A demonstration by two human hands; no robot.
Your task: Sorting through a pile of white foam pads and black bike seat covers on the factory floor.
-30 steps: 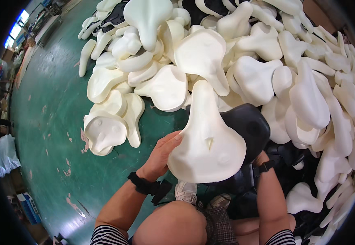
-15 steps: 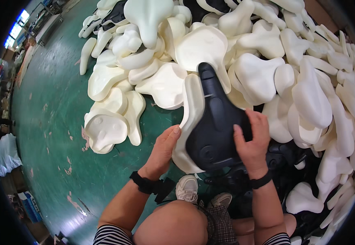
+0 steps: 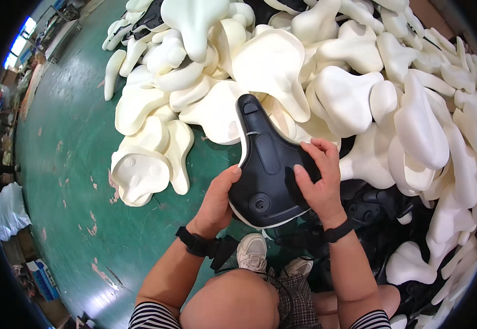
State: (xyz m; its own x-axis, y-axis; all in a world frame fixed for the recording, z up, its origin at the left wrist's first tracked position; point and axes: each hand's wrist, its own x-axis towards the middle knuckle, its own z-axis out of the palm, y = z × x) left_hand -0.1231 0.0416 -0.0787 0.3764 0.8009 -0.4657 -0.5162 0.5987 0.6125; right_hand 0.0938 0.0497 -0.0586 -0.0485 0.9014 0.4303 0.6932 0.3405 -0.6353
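A black bicycle saddle base (image 3: 282, 186) lies against a cream foam saddle pad (image 3: 243, 147), whose pale edge shows along the base's left side and bottom. My left hand (image 3: 219, 198) grips the pair at the left edge, thumb on the rim and the other fingers hidden underneath. On the right, my right hand (image 3: 322, 178) is closed on the base's edge, its thumb resting on the black face. The saddle's narrow nose points away from me. Just beyond it lies another cream foam pad (image 3: 268, 60), hollow side up.
A large heap of cream foam pads (image 3: 348, 101) spreads ahead and to the right. More black saddle bases (image 3: 373, 211) lie on the floor at my right. Green floor (image 3: 68, 181) stretches to the left, with a white bag (image 3: 9, 208) at its far edge.
The black base has shifted left onto the foam pad, covering most of it. My right hand has moved left with it; my left hand stays at the pad's edge.
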